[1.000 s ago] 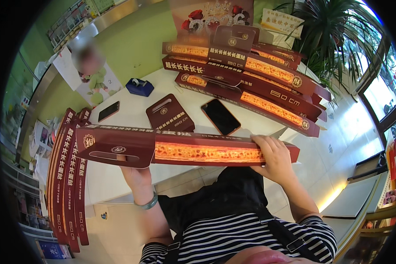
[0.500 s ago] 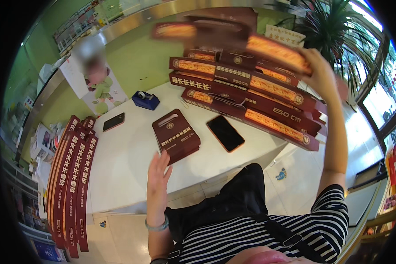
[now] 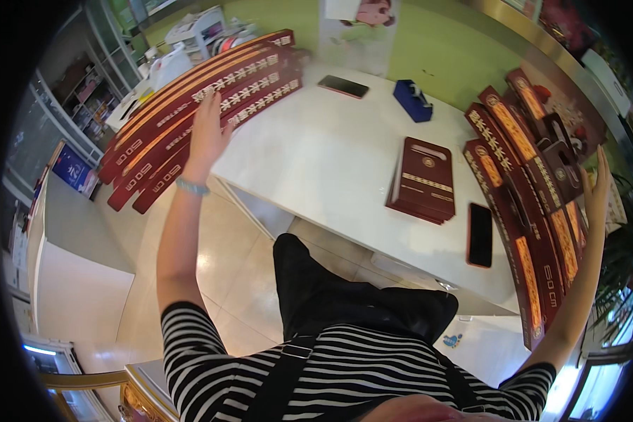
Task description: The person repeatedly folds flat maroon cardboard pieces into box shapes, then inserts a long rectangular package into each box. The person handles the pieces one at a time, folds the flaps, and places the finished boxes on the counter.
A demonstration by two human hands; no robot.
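Long, narrow maroon boxes (image 3: 183,116) with pale lettering lie stacked at the left end of the table, jutting past its edge. My left hand (image 3: 207,133) is over them with its fingers stretched out; whether it touches the boxes I cannot tell. At the right stands a stack of long maroon boxes (image 3: 517,176) with orange food pictures and dark carrier sleeves round them. My right hand (image 3: 598,179) is at the far side of this stack, fingers extended, grasping nothing I can see. A pile of flat maroon carriers (image 3: 423,181) with handle slots lies between the two stacks.
The white table (image 3: 316,148) holds a blue tape dispenser (image 3: 413,100), a dark phone (image 3: 343,86) at the back and another phone (image 3: 480,235) by the right stack. A poster (image 3: 359,35) hangs on the green wall. Plant leaves (image 3: 615,281) spread at the right.
The view has swung left. My left hand has moved from beside the flat carriers to the left stack. My right hand, earlier on an upper box that was blurred in motion, now has its fingers extended.
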